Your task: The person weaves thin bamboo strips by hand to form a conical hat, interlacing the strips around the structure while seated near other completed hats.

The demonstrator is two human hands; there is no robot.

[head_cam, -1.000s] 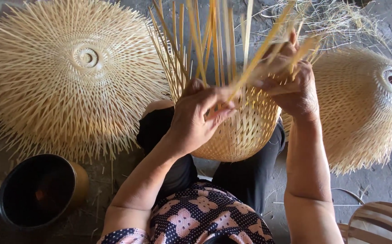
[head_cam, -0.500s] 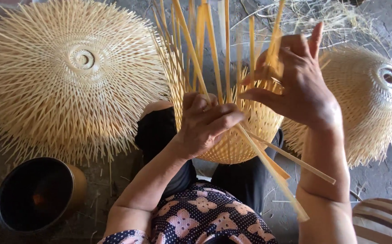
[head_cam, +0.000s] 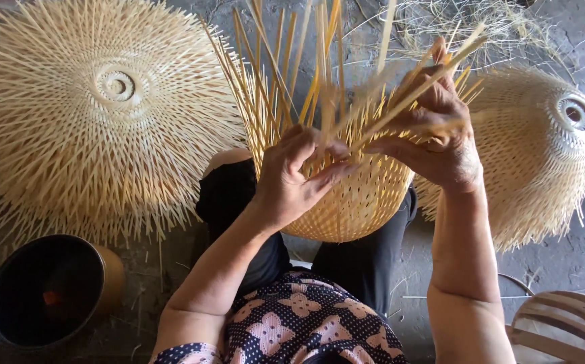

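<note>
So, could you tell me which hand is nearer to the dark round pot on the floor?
Left. The left hand works the basket above and right of the dark pot; the right hand is farther right.

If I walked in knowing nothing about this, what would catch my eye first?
Probably the two hands in the middle: the left hand and right hand pinch upright bamboo strips fanning from a half-woven basket on the person's lap. On the floor to the left lies a big woven dome bristling with loose ends; a second woven shade lies at right. A dark round bowl sits at lower left.
</note>
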